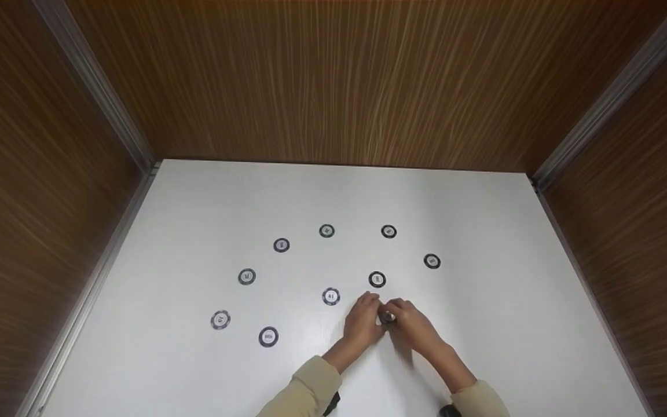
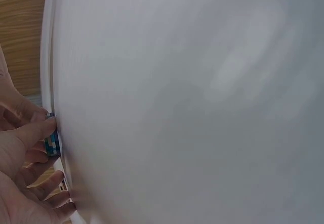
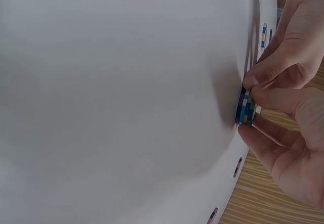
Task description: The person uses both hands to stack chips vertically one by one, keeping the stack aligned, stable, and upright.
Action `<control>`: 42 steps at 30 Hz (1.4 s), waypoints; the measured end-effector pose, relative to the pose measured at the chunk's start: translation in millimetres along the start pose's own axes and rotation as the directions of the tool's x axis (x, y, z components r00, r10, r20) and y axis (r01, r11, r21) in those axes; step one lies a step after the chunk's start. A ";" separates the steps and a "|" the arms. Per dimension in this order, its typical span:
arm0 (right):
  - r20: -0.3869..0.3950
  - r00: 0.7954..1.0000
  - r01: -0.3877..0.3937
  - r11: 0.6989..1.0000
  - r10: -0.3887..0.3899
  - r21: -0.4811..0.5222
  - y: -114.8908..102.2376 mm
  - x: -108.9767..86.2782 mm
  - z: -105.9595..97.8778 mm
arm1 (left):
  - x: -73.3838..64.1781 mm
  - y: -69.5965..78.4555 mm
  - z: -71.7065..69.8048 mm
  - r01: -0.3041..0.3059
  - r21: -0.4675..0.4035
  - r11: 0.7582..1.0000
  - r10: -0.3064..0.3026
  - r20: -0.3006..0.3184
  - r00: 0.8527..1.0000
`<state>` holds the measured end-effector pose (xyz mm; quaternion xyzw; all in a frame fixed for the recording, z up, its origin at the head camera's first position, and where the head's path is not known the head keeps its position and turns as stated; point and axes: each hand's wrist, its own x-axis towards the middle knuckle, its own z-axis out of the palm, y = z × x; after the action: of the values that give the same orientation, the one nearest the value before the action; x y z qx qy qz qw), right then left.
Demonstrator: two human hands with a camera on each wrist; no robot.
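Observation:
A small stack of poker chips (image 1: 387,317) stands on the white table between the two hands, partly hidden by fingers in the head view. Its edge shows blue, white and dark bands in the left wrist view, where the chip stack (image 2: 52,143) sits at the far left. From the right side, my right hand (image 1: 413,325) pinches the stack between thumb and fingers (image 3: 258,140). Against the other side, my left hand (image 1: 362,321) holds it with the thumb (image 3: 260,75) and a finger, the other fingers lower near the tabletop.
Several single chips lie flat and apart in a loose arc. Closest to the hands are a black-rimmed chip (image 1: 377,279) and another chip (image 1: 331,296); one chip (image 1: 432,261) lies farther right. Wood-grain panels (image 1: 333,87) enclose the white table (image 1: 154,359) at the back and sides.

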<state>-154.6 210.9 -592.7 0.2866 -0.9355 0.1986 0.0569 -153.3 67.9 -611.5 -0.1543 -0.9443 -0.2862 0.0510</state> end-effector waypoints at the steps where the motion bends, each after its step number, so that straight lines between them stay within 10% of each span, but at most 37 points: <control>1: -0.001 1.000 0.008 1.000 -0.008 0.002 0.4 0.2 -0.9 | -0.2 -0.1 0.3 -0.004 0.005 1.000 0.004 -0.004 1.000; 23: -0.028 0.974 -0.221 0.973 0.223 0.061 52.9 38.8 -48.7 | -0.9 -0.8 0.6 0.028 -0.080 0.996 -0.026 0.018 0.999; 42: 0.014 0.918 -0.396 0.917 0.396 0.044 106.4 37.5 -38.7 | 0.2 0.4 -1.2 0.020 -0.076 0.997 -0.017 0.030 0.999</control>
<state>-245.5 287.8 -585.1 0.0933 -0.9694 0.2270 0.0068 -153.4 67.6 -610.3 -0.1515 -0.9347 -0.3202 0.0284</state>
